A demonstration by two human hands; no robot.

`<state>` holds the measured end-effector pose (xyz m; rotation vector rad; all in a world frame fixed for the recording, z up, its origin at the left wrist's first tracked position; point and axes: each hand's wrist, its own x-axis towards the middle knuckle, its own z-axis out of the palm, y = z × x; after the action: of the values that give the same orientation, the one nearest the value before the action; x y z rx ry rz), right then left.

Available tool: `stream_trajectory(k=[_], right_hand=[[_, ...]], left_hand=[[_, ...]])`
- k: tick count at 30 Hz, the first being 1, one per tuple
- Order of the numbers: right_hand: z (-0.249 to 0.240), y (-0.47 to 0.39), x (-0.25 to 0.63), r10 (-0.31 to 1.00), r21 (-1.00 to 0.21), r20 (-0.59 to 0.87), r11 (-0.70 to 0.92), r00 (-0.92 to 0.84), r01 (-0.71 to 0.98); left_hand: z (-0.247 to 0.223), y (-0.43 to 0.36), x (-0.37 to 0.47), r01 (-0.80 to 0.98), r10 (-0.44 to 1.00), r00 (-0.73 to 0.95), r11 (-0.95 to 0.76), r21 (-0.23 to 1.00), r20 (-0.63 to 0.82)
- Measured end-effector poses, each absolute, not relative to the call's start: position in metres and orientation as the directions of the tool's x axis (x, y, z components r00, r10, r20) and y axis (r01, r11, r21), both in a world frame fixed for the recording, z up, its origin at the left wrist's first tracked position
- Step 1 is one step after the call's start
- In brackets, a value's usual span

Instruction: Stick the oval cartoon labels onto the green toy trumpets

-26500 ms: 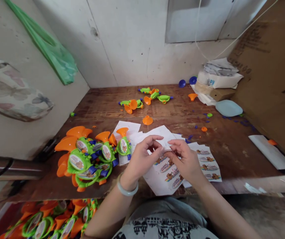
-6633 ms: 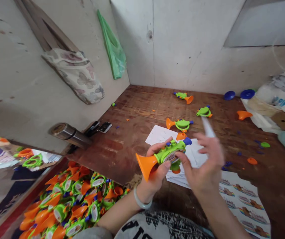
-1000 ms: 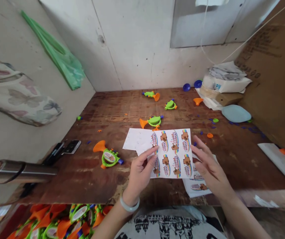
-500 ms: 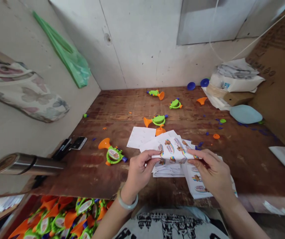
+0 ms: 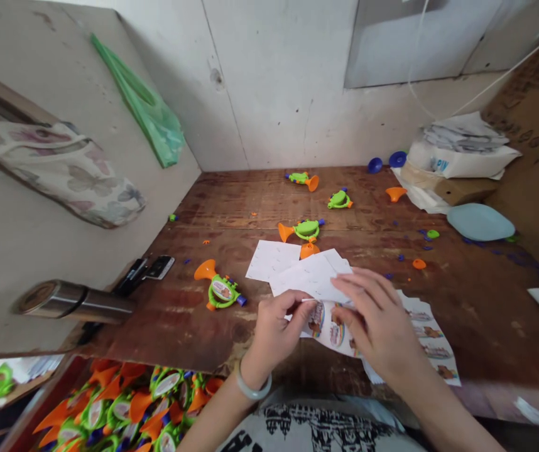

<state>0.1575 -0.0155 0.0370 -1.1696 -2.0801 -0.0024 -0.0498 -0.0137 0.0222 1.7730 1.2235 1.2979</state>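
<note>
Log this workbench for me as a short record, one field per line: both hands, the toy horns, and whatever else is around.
left hand: fingers pinching a sticker sheet
right hand: at the same sheet's right part; grip unclear
nearest horn: green with orange bell, label up, left of the hands
farther horns: three, toward the wall
horn pile: below the table's front edge, at left
left side: steel flask, phone
right side: pale blue dish

A small workshop, judging by the worn bench (image 5: 250,220), scattered plastic parts (image 5: 419,264) and heaped toy trumpets (image 5: 123,408).
</note>
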Motion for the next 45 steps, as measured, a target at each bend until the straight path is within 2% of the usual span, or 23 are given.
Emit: stream_trajectory(k=[4, 7, 10, 12, 13, 15, 17, 19, 22, 24, 31, 39, 42, 45], right_hand=[[0.039, -0.012, 0.135, 0.682, -0.419, 0.651, 0.689, -0.334, 0.591], [0.041, -0.013, 0.128, 0.592, -0.343, 0.739, 0.741, -0.322, 0.577], [0.052, -0.023, 0.13, 0.442, -0.273, 0.766, 0.882, -0.467, 0.385], [0.06, -0.029, 0.136, 0.404, -0.341, 0.753, 0.915, -0.519, 0.217], [0.063, -0.03, 0.139, 0.425, -0.386, 0.753, 0.903, -0.503, 0.186], [0.063, -0.025, 0.145, 0.505, -0.441, 0.76, 0.863, -0.409, 0.245], [0.056, -0.015, 0.148, 0.552, -0.422, 0.76, 0.821, -0.343, 0.385], [0.046, -0.003, 0.146, 0.589, -0.382, 0.727, 0.773, -0.351, 0.506], [0.034, 0.007, 0.139, 0.663, -0.396, 0.636, 0.72, -0.396, 0.57], [0.029, 0.008, 0.136, 0.689, -0.424, 0.61, 0.701, -0.391, 0.574], [0.025, 0.006, 0.129, 0.678, -0.464, 0.669, 0.7, -0.303, 0.543], [0.007, 0.005, 0.135, 0.5, -0.275, 0.81, 0.786, -0.307, 0.553], [0.004, -0.008, 0.139, 0.448, -0.241, 0.806, 0.845, -0.387, 0.477], [0.017, -0.018, 0.141, 0.455, -0.304, 0.746, 0.882, -0.487, 0.359]], left_hand=[[0.027, -0.02, -0.044, 0.227, 0.962, 0.081, -0.273, 0.935, 0.261], [0.029, -0.019, -0.045, 0.113, 0.988, 0.019, -0.152, 0.982, 0.15], [0.028, -0.011, -0.051, 0.067, 0.977, -0.176, -0.107, 0.992, 0.117], [0.027, -0.006, -0.058, 0.085, 0.945, -0.3, -0.108, 0.99, 0.129], [0.026, -0.005, -0.06, 0.095, 0.936, -0.324, -0.111, 0.989, 0.136], [0.025, -0.004, -0.063, 0.093, 0.939, -0.313, -0.119, 0.989, 0.142], [0.025, -0.006, -0.062, 0.065, 0.951, -0.271, -0.139, 0.988, 0.151], [0.024, -0.009, -0.059, 0.053, 0.956, -0.235, -0.168, 0.984, 0.176], [0.022, -0.014, -0.057, 0.077, 0.96, -0.168, -0.215, 0.974, 0.225], [0.021, -0.016, -0.056, 0.068, 0.963, -0.136, -0.224, 0.972, 0.231], [0.017, -0.018, -0.057, -0.007, 0.975, -0.092, -0.205, 0.979, 0.204], [0.012, -0.017, -0.048, -0.168, 0.99, -0.131, -0.077, 0.983, 0.055], [-0.003, -0.007, -0.049, -0.085, 0.995, -0.103, -0.021, 0.996, 0.012], [-0.026, 0.016, -0.057, 0.035, 0.998, -0.052, -0.021, 0.999, 0.023]])
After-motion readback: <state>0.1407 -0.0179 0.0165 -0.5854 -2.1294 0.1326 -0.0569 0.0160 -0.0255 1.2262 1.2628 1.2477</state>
